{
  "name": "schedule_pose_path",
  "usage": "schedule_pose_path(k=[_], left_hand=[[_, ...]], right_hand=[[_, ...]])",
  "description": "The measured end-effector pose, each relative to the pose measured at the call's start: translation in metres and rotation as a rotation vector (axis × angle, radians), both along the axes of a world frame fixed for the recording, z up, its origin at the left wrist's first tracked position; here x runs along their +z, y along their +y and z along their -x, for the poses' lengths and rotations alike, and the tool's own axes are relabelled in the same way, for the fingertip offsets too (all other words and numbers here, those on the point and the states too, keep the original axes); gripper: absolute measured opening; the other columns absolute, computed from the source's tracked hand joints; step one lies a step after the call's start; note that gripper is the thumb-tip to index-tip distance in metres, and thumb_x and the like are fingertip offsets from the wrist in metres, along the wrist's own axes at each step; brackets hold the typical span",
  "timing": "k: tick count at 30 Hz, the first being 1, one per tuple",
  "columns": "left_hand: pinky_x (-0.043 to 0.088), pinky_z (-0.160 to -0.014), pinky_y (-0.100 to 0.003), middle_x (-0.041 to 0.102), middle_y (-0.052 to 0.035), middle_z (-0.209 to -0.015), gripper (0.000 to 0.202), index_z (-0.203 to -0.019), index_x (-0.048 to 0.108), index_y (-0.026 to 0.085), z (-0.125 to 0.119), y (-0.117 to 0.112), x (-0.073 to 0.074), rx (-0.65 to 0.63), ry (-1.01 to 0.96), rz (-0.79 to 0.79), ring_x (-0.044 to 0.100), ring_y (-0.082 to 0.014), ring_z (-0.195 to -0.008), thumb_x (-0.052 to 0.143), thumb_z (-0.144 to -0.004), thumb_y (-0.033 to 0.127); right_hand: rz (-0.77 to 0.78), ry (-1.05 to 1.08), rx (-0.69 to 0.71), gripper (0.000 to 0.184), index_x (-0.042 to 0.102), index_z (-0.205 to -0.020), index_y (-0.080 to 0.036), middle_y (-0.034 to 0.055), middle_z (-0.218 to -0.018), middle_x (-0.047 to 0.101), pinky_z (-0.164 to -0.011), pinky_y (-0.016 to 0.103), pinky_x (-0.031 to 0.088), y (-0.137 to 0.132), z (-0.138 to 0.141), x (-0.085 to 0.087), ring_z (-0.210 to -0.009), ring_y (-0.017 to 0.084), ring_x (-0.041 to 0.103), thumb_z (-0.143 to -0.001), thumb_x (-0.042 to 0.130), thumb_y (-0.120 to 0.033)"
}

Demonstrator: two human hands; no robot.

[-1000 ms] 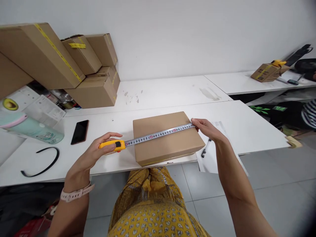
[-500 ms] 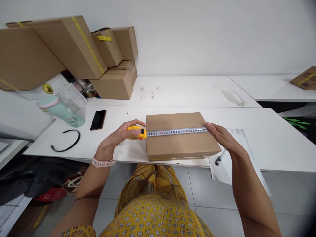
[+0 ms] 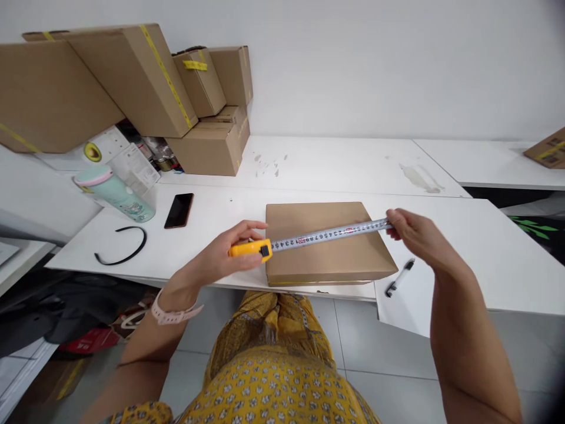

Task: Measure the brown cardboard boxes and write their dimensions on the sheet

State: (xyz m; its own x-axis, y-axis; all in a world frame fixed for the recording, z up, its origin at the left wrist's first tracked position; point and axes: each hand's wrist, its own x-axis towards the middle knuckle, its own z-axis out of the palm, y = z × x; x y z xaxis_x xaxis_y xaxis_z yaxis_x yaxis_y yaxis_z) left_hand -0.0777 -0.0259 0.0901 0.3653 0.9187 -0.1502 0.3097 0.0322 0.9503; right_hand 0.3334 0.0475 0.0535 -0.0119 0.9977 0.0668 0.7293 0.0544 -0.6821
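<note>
We gripped the tape measure (image 3: 251,251) in our left hand (image 3: 216,253), at the box's (image 3: 322,262) nine o'clock; our right hand (image 3: 408,235) pinched its blade (image 3: 327,234) near three. Slackened fingers could have let it snap back.

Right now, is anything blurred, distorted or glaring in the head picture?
Head view: numbers on the tape measure look slightly soft; large boxes at upper left seem stretched, probably by a wide lens; the picture's right edge darkens; the white table shows no strong glare.
</note>
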Motion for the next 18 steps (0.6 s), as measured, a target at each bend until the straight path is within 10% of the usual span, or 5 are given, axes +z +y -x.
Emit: schedule_pose_path(k=[4, 7, 18], left_hand=[[0.056, -0.071, -0.033, 0.06, -0.0081, -0.121, 0.086, -0.148, 0.042, 0.03, -0.03, -0.044, -0.007, -0.317, -0.357, 0.425, 0.066, -0.0213, -0.091, 0.082, -0.073, 0.037], [0.054, -0.069, -0.03, 0.062, -0.0054, -0.106, 0.093, -0.135, 0.051, 0.024, -0.073, -0.061, -0.025, -0.471, -0.456, 0.741, 0.065, -0.0198, -0.087, 0.096, -0.053, 0.025], [0.047, -0.072, -0.032, 0.059, -0.0031, -0.103, 0.081, -0.114, 0.048, 0.022, -0.166, -0.069, -0.055, -0.108, -0.631, 0.692, 0.058, -0.0147, -0.08, 0.098, -0.051, 0.035]], right_hand=[[-0.245, 0.142, -0.035, 0.049, 0.055, -0.073, -0.025, 0.0063, -0.071, 0.058, -0.063, 0.036, 0.04, 0.014, 0.02, 0.031, -0.069, 0.021, 0.051, -0.094, 0.044, -0.068], [-0.186, 0.086, 0.234, 0.045, 0.057, -0.074, -0.023, 0.0048, -0.075, 0.057, -0.066, 0.033, 0.037, 0.038, 0.056, 0.038, -0.071, 0.019, 0.048, -0.096, 0.046, -0.061], [0.012, 0.035, 0.47, 0.045, 0.05, -0.074, -0.022, 0.0002, -0.071, 0.049, -0.067, 0.032, 0.033, 0.096, 0.096, -0.007, -0.068, 0.015, 0.041, -0.095, 0.047, -0.06]])
